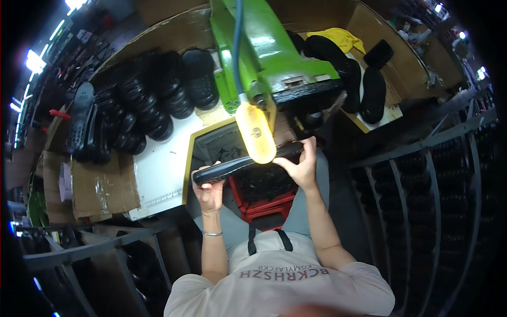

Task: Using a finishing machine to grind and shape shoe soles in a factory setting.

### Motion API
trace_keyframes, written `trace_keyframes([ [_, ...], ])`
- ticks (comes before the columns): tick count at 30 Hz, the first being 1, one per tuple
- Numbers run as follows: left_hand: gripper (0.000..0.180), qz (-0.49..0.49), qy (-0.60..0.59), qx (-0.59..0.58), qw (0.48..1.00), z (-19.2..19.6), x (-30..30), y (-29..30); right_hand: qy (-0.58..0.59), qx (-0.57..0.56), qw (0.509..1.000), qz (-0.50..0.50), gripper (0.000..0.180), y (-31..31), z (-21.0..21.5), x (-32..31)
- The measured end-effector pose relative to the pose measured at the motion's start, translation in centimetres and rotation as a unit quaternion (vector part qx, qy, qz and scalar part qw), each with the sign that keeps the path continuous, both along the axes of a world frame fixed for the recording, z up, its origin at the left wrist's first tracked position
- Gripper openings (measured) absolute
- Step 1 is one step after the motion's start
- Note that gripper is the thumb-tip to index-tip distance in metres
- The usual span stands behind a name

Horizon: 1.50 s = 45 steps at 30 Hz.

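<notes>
Black shoe sole [244,162]: held in the air between both hands, directly under the yellow, rounded head [255,133] of the green machine [269,53]. Its long axis runs nearly level, from lower left to upper right across the person's front, and the yellow head overlaps its middle.

Left hand [209,189]: fingers closed around the lower left end of the sole, gripping from beneath. Right hand [301,165]: fingers curled over the upper right end, thumb side toward the body. Each hand holds one end; neither is nearer the middle, which sits at the machine head, ahead of both sets of fingers.

Below the sole stands a red crate [264,203] between the person's knees. To the left, stacked black soles [153,100] lie on a white board [158,174]. More black soles [364,79] lie to the right of the machine, beside a yellow cloth [343,38].
</notes>
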State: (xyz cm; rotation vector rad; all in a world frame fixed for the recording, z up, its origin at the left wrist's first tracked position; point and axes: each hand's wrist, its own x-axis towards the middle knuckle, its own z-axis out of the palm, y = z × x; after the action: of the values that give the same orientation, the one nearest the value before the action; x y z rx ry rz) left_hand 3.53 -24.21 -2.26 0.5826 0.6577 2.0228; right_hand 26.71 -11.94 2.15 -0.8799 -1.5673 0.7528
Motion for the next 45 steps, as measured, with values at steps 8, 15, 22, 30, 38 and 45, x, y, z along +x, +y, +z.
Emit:
trace_keyframes([
  [8, 0.049, -0.005, 0.239, -0.068, 0.969, 4.6, 7.8, 3.1, 0.303, -0.226, 0.921, 0.09, 0.061, 2.1, -10.9, 4.8],
  [15, 0.036, -0.05, 0.187, -0.055, 0.98, 3.7, 11.6, 7.3, 0.402, -0.276, 0.871, 0.065, 0.046, 2.1, -13.1, 7.1],
  [22, 0.052, -0.034, 0.144, -0.057, 0.987, 2.6, 10.0, 5.4, 0.185, -0.12, 0.965, -0.142, 0.055, 1.8, -3.7, 8.5],
  [30, 0.06, -0.032, 0.151, -0.055, 0.986, 2.3, 6.2, 1.9, -0.159, 0.013, 0.987, 0.027, 0.062, -2.2, 3.5, 3.8],
  [38, 0.038, -0.037, 0.556, -0.064, 0.828, 6.5, 8.4, 3.5, 0.266, -0.184, 0.916, 0.237, 0.046, -2.9, 0.5, 5.2],
  [45, 0.035, 0.046, 0.631, -0.024, 0.774, 5.1, 4.3, 2.5, 0.554, -0.172, 0.753, 0.309, 0.043, 0.0, -0.4, 8.1],
])
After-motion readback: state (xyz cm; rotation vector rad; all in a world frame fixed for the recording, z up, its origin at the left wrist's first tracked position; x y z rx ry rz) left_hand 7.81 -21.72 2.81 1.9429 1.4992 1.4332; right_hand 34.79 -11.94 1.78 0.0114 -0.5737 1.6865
